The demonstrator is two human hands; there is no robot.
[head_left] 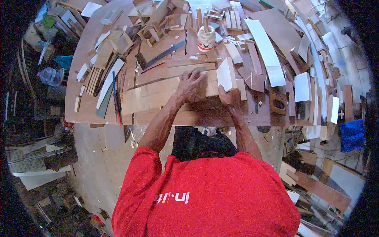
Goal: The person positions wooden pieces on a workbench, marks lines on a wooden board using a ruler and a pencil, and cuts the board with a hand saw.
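Here's the left hand [192, 85], knuckles bent, pressing down on a long pale board [150, 93] near the middle of the counter's [87, 111] near edge; whether its fingers grip or merely press, I can't tell. Just beside it, the right hand [229, 96] is clamped on the lower end of a pale wooden block [226, 75], which stands tilted, its smooth, light face up.

The danger, as I judge it: that low hold could let the block twist or tip if the thumb slips, and uneven pressure from the left hand could skew the board, with the near edge so close.

Farther out, a square [167, 53] with a flat dark blade lies beyond the board, a thin red stick [153, 68] just beside it. Toward the far edge stands a round white tub [206, 41] with sticks poking out; a careless reach might knock it over. Box-like wooden frames [152, 34] crowd that far edge, all hard corners. Toward the right edge, a long, glossy-looking white strip [266, 51] slants near a brown block with an oval hole [277, 102], and loose offcuts there could snag a sliding piece.
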